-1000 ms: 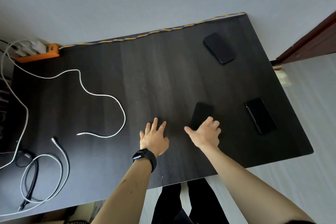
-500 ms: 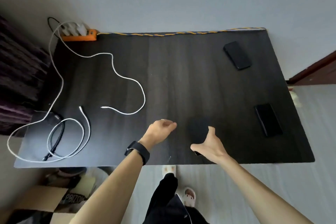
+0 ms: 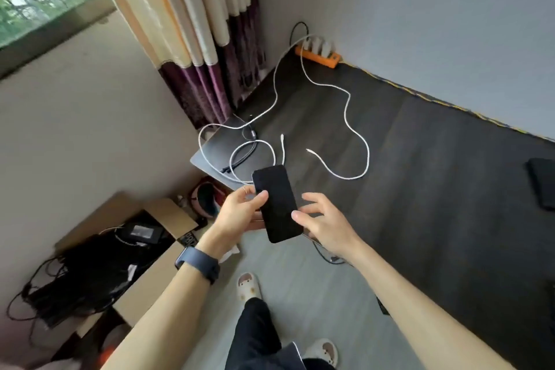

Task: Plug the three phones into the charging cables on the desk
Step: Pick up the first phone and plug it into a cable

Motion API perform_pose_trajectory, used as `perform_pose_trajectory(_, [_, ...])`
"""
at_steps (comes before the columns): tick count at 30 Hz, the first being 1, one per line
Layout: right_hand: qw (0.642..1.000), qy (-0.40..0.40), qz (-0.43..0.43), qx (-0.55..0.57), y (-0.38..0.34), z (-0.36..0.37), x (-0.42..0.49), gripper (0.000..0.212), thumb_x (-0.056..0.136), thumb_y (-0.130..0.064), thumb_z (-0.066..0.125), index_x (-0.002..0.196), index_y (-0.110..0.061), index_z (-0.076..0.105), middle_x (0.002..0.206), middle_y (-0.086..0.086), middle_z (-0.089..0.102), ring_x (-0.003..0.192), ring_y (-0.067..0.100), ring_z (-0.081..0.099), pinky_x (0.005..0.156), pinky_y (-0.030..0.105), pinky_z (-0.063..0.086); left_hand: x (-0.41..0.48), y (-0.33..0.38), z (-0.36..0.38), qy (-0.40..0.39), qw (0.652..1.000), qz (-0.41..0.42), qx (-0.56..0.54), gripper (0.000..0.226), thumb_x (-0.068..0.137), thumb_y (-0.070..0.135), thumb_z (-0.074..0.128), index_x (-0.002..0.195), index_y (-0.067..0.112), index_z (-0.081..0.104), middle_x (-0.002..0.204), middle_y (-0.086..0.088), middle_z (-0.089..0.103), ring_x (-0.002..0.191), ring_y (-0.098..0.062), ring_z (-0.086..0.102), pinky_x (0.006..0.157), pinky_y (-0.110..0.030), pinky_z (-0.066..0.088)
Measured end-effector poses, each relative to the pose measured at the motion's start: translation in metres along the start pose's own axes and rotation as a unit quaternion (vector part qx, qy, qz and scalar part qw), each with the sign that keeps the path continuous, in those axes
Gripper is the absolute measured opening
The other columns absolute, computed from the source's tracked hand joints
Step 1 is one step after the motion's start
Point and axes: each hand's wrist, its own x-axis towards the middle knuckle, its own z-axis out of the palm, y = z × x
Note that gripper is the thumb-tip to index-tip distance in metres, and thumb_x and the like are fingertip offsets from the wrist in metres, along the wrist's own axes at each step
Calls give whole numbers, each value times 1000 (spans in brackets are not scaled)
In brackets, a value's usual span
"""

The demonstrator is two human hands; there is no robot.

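Phone (image 3: 277, 203) is up off the desk (image 3: 435, 189), held in the air just off the desk's near left corner, dark screen facing me. Its long axis runs from near me toward the cables, leaning a little left at the far end; the far short end overlaps the looped white cable (image 3: 240, 156) in my view, the near short end hangs over the floor (image 3: 300, 279). My left hand (image 3: 240, 213) is closed on the phone's left long edge, thumb on the screen side, other fingers curled behind; a ring shows on one finger and a dark watch (image 3: 198, 261) sits on that wrist. My right hand (image 3: 324, 219) is at the right long edge, fingers loosely spread and only half curled, thumb tip touching the screen near the edge; whether the fingers behind really grip I cannot tell. On the desk, a long white cable (image 3: 357, 141) snakes from the orange power strip (image 3: 319, 55) at the far left corner, its free plug lying bare on the desk beyond the phone. A second white plug end lies left of it, next to a black cable (image 3: 240, 156) coiled on the left edge. Another phone (image 3: 543, 183) lies flat at the right, partly cut off by the frame. Cardboard box (image 3: 150, 249) of dark cords on the floor to my left.
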Motion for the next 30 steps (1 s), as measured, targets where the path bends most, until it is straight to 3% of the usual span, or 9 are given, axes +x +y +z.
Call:
perform_pose_trajectory(4, [999,13,16,-32,-30,49,48,46,83,-51,63,125,-32,55,94,-16,73,99,9,69,98,46,53,8,6,-94,70,996,8,-55,27,102,23,55,116,0,56,112,-22,72,91,-40,75,88,-57,58])
perform_pose_trajectory(6, [998,15,25,-55,-44,74,76,41,87,-46,63,123,-30,56,94,-13,73,97,10,70,97,46,53,18,12,-138,92,993,3,-68,27,103,25,54,116,2,56,116,-25,71,93,-42,74,90,-58,56])
perform_pose_trajectory(10, [993,14,53,-105,-67,129,136,42,89,-41,62,127,-24,56,103,-10,71,100,16,68,93,43,53,48,23,-225,113,991,-5,-70,30,104,25,52,117,-1,51,107,-24,71,79,-34,75,79,-53,57])
perform_pose_trajectory(15, [982,30,51,-180,-88,164,184,37,95,-33,58,129,-20,54,109,-7,68,103,16,61,83,28,39,87,31,-286,119,989,10,-87,15,104,23,50,102,8,50,91,-11,67,62,-19,74,55,-33,58])
perform_pose_trajectory(19, [961,55,26,-270,-88,184,218,31,94,-25,58,125,-21,59,112,-4,64,105,20,62,91,33,46,120,27,-304,118,987,-10,-105,16,104,23,50,90,14,48,83,-8,63,56,-18,67,54,-35,50])
perform_pose_trajectory(22, [939,44,-9,-341,-86,194,236,28,94,-27,58,122,-27,60,118,-3,60,102,21,63,90,38,50,134,23,-303,114,986,-30,-119,16,104,23,50,90,15,49,89,-11,65,65,-25,69,51,-33,53])
perform_pose_trajectory(25, [893,30,-98,-439,-84,209,247,26,96,-32,58,121,-27,59,122,-3,55,106,23,60,82,38,51,145,16,-301,102,988,-43,-109,12,104,24,51,98,14,52,99,-13,71,77,-29,74,63,-40,60])
perform_pose_trajectory(27, [826,-28,-193,-529,-83,223,253,31,95,-18,56,126,-22,58,134,0,52,109,29,58,78,39,51,154,10,-300,98,989,-56,-100,13,103,27,52,101,14,55,106,-14,73,86,-31,75,75,-47,60])
perform_pose_trajectory(30, [739,-145,-220,-620,-82,238,263,64,91,-2,50,150,-21,37,165,-4,25,120,31,50,86,40,45,162,9,-299,101,988,-69,-97,13,103,26,52,95,16,55,100,-12,73,81,-29,75,65,-41,59])
